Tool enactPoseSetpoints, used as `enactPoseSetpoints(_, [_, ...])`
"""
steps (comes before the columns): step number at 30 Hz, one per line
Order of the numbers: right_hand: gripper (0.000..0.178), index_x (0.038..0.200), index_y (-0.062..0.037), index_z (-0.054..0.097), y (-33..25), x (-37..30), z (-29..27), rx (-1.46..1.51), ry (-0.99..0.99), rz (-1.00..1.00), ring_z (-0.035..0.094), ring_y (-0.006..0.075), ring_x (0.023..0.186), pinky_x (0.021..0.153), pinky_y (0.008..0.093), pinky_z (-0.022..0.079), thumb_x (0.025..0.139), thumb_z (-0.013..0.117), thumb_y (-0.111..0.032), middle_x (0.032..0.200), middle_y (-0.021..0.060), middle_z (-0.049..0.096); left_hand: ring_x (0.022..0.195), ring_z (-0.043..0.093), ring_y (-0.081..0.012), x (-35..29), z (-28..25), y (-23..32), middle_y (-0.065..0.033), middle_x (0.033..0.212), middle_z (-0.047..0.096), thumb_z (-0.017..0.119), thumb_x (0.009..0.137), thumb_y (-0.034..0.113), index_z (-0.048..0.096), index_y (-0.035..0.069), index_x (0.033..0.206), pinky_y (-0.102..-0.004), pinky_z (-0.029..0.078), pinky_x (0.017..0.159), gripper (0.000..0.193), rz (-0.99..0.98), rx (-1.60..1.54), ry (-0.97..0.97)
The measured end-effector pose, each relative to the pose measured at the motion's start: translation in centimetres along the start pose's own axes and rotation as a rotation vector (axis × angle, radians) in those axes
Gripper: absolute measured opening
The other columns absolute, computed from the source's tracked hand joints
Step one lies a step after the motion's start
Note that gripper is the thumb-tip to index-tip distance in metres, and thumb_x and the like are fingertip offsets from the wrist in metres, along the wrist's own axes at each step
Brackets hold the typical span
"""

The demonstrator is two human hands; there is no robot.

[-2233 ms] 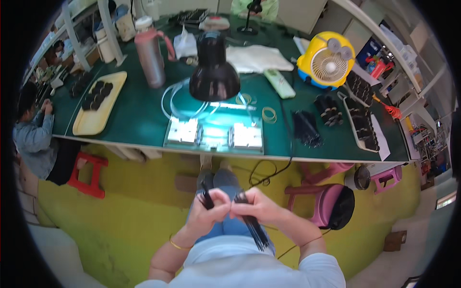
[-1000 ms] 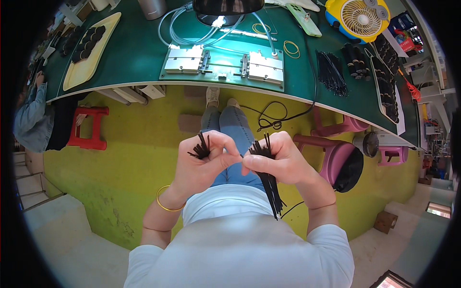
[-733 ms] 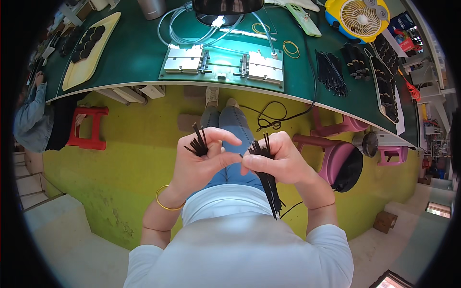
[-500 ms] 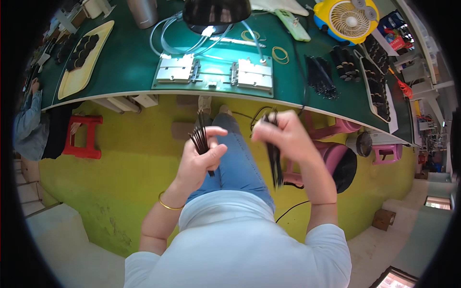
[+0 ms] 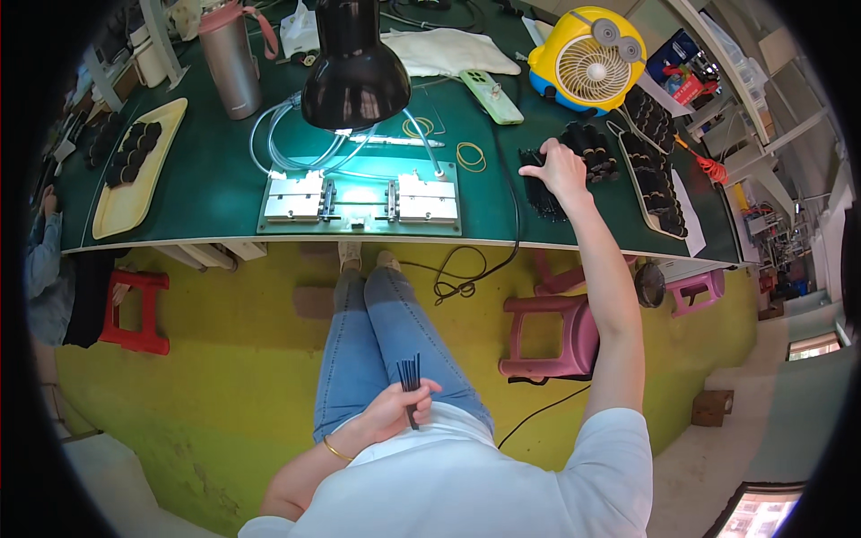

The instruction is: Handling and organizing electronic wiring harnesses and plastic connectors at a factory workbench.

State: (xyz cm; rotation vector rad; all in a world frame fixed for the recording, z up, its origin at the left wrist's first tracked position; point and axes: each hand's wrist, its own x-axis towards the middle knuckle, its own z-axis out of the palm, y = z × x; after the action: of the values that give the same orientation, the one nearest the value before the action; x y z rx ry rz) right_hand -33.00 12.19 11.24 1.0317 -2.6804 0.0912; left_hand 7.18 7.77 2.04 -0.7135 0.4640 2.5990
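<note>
My left hand point(image 5: 401, 408) is closed around a small bundle of thin black strips point(image 5: 410, 375), held upright over my lap. Their upper ends fan out a little above the fingers. My right hand point(image 5: 563, 173) is stretched forward to the green table, thumb and index finger apart, over a pile of black strips point(image 5: 543, 199). The hand hides part of that pile, and its other fingers are mostly out of sight. Just beyond it lie thicker black bundles point(image 5: 587, 151) with light-coloured bands.
A metal fixture point(image 5: 359, 226) with two silver blocks and clear tubes sits under a black lamp point(image 5: 354, 85). A yellow fan point(image 5: 587, 63), a green phone point(image 5: 491, 97) and a tumbler point(image 5: 230, 67) stand behind. Trays point(image 5: 106, 220) of black bundles lie at both sides. A pink stool point(image 5: 552, 336) is below.
My right hand has gone from in front of my body to the pile on the table. The left hand has dropped toward my lap, keeping its bundle. The view has tilted up toward the table.
</note>
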Motion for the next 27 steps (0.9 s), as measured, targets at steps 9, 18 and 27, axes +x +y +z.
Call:
enactPoseSetpoints(9, [0.034, 0.104, -0.0037, 0.05, -13.7, -21.2, 1.1, 1.363, -1.019, -0.307, 0.05, 0.0196, 0.09, 0.078, 0.0306, 0.04, 0.088, 0.038, -0.031, 0.097, 0.0108, 0.053, 0.054, 0.038, -0.0133, 0.4, -2.2, 0.3, -0.0009, 0.061, 0.04, 0.04, 0.086, 0.012, 0.047, 0.002, 0.088, -0.0257, 0.033, 0.055, 0.012, 0.085, -0.096, -0.239])
enactPoseSetpoints(18, [0.032, 0.105, -0.0068, 0.048, -18.6, -24.2, 4.6, 1.766, -1.28, 0.28, 0.049, 0.0112, 0.084, 0.072, 0.0242, 0.042, 0.089, 0.034, -0.031, 0.094, 0.0059, 0.051, 0.067, 0.053, -0.0158, 0.8, -2.1, 1.5, -0.0061, 0.074, 0.055, 0.05, 0.081, 0.006, 0.051, -0.001, 0.09, -0.0254, 0.042, 0.063, 0.012, 0.419, 0.272, 0.244])
enactPoseSetpoints(27, [0.032, 0.104, -0.0036, 0.048, -18.4, -22.0, 5.3, 1.552, -0.664, 0.006, 0.054, 0.0177, 0.087, 0.075, 0.0305, 0.044, 0.085, 0.043, -0.029, 0.091, 0.0091, 0.056, 0.074, 0.057, -0.0192, 0.0, -2.2, 0.3, -0.0111, 0.086, 0.056, 0.049, 0.079, -0.002, 0.051, -0.006, 0.097, -0.0305, 0.049, 0.071, 0.018, 0.193, 0.164, 0.296])
